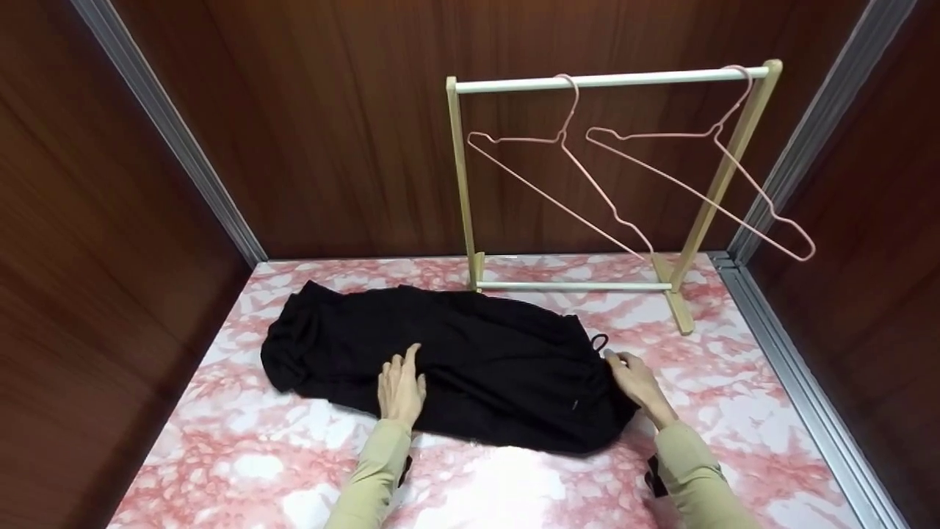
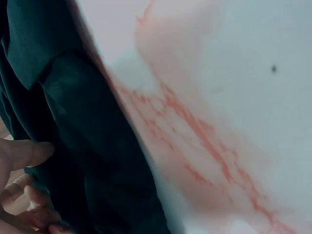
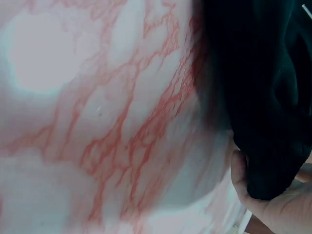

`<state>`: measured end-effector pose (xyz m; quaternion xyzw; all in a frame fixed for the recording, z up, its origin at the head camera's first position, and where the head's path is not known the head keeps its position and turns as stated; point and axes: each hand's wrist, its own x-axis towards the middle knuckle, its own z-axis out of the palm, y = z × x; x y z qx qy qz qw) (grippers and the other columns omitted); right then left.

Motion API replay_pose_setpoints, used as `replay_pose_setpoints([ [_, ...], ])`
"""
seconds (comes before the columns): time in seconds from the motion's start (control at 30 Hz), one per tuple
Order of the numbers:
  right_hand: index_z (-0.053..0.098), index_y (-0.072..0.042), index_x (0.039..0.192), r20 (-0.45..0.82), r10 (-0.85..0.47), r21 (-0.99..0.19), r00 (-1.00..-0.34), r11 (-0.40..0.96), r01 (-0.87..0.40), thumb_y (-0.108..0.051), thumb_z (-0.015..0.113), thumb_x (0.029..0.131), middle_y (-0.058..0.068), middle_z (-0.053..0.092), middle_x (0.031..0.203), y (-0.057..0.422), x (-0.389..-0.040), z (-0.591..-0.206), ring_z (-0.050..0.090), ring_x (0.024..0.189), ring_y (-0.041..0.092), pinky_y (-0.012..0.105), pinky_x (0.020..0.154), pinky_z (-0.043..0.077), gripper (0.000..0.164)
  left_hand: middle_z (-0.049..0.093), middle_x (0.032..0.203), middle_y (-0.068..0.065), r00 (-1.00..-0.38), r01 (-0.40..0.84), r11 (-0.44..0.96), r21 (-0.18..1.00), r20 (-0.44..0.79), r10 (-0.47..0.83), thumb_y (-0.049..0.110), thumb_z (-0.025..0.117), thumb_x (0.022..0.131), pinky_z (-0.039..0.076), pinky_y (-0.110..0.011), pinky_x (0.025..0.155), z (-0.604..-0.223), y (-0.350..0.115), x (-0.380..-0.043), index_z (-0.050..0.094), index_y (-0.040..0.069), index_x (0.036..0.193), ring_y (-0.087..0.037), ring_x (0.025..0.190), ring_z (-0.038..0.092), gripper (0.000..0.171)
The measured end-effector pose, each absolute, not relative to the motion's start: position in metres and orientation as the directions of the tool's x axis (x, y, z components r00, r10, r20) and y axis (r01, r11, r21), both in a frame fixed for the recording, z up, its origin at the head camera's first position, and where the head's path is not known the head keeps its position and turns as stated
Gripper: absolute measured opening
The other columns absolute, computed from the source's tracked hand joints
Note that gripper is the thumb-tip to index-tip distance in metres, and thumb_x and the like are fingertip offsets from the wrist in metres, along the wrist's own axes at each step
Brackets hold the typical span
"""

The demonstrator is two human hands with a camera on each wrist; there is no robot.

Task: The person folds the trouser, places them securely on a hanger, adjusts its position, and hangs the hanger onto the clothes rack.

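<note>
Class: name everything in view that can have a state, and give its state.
Clothes rack: standing upright
Left pink hanger: hooked on the rack, bare
Right pink hanger: hooked on the rack, bare
Black garment: lying lengthwise, wrinkled
Black cord loop: sticking out from the garment
Left hand: resting on the garment
Right hand: gripping the garment's edge
Marbled tabletop: partly covered
</note>
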<state>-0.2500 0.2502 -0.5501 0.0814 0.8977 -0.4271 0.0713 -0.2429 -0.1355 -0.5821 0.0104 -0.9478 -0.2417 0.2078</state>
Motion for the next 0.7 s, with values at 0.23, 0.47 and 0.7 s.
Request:
replay_pose_setpoints([
  [0.23, 0.055, 0.011, 0.129, -0.201, 0.033, -0.82, -0.979, 0.541, 0.186, -0.02, 0.06, 0.092, 0.03, 0.064, 0.123, 0.247, -0.259, -0.558, 0.064, 0.108, 0.034, 0.037, 0.097, 0.05, 0.049, 0.069, 0.094, -0.016, -0.911, 0.085, 0.888, 0.452, 0.395, -0.114, 0.01, 0.073, 0.09, 0.054, -0.053, 0.081, -0.583, -0.137, -0.244, 0.052, 0.015, 0.144, -0.04, 0.086, 0.065, 0.058],
  [0.47, 0.062, 0.013, 0.121, -0.143, 0.037, -0.929, -0.989, 0.339, 0.147, 0.0, 0.061, 0.087, 0.01, 0.07, 0.105, 0.248, -0.262, -0.56, 0.055, 0.084, 0.001, 0.014, 0.079, 0.045, 0.036, 0.072, 0.102, -0.014, -0.935, 0.046, 0.868, 0.495, 0.328, -0.137, 0.014, 0.067, 0.096, 0.055, -0.053, 0.087, -0.584, -0.139, -0.247, 0.06, 0.016, 0.133, -0.039, 0.093, 0.068, 0.037],
  [0.7, 0.065, 0.01, 0.12, 0.075, 0.163, -0.95, -0.984, 0.312, -0.02, 0.005, 0.055, 0.093, 0.022, 0.065, 0.123, 0.247, -0.258, -0.545, 0.052, 0.087, -0.008, 0.009, 0.083, 0.042, 0.029, 0.073, 0.091, -0.008, -0.895, 0.099, 0.855, 0.51, 0.421, -0.148, 0.018, 0.063, 0.099, 0.054, -0.051, 0.079, -0.584, -0.14, -0.251, 0.065, 0.014, 0.108, -0.038, 0.084, 0.069, 0.011],
])
